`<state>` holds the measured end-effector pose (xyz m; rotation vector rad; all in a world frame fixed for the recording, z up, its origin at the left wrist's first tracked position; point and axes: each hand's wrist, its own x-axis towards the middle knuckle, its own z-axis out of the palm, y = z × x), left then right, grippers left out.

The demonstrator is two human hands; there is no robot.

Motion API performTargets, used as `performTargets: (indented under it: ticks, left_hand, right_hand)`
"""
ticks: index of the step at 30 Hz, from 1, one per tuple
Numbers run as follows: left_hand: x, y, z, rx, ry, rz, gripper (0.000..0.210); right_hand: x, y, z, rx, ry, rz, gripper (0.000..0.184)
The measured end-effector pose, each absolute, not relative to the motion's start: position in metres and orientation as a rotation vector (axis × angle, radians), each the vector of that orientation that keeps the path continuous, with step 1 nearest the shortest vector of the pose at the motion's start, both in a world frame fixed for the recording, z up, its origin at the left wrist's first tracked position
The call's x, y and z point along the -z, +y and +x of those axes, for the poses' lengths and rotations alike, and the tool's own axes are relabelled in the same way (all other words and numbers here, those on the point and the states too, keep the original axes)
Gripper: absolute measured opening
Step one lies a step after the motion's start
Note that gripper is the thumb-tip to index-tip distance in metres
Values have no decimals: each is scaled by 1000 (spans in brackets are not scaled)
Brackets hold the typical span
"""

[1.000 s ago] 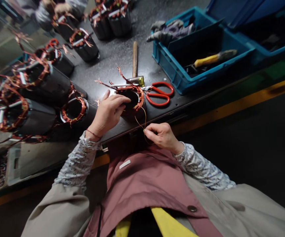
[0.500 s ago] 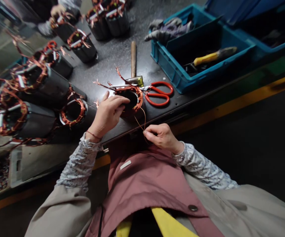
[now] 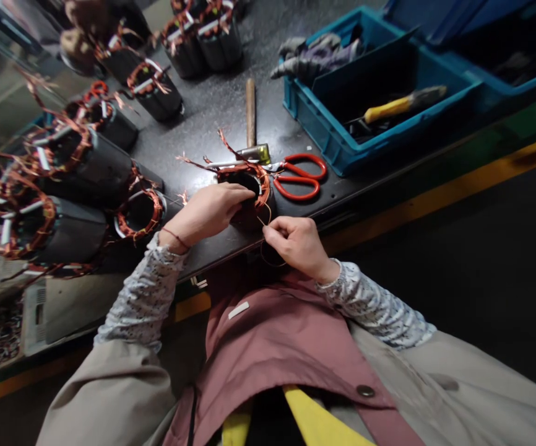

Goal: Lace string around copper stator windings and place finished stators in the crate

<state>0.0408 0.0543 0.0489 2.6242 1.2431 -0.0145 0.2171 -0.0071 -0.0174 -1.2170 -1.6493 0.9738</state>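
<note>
Closest is the pink apron of the person working, with a small white tag on it. Just past it is the right hand. Its thumb and finger pinch a thin string. The string goes up to the near right side of a dark can, and a loop of it hangs under the hand.

The can stands near the front edge of the dark table. It has a ring of copper wire around its top. The left hand lies over the left side of the can, with its fingers bent over the hole. I cannot tell if it grips anything.

Scissors with red handles lie just to the right of the can. To the left is a pile of more cans with copper wire.

Behind the can lies a hammer with a wooden handle. Farther right, a blue box holds a tool with a yellow handle, and gray gloves hang over its edge. Far off at the top left, another person's hand is blurry beside a can.
</note>
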Motion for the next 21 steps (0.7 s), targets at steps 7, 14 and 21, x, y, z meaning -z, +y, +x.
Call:
performTargets:
  ticks: [7,14,21]
  left_hand:
    - [-62,65,41,109,1573,2725,23]
    - [-74,38,25,-486,1470,2102,15]
    - [-80,7,43,-853,1244,1676,18]
  right_hand:
    - [19,-13,224,-1123,-1779,-1151,32]
    - [39,-24,252,-1021,-1912,-1327,30]
    - [4,-24,236,-844,-1652,-891,33]
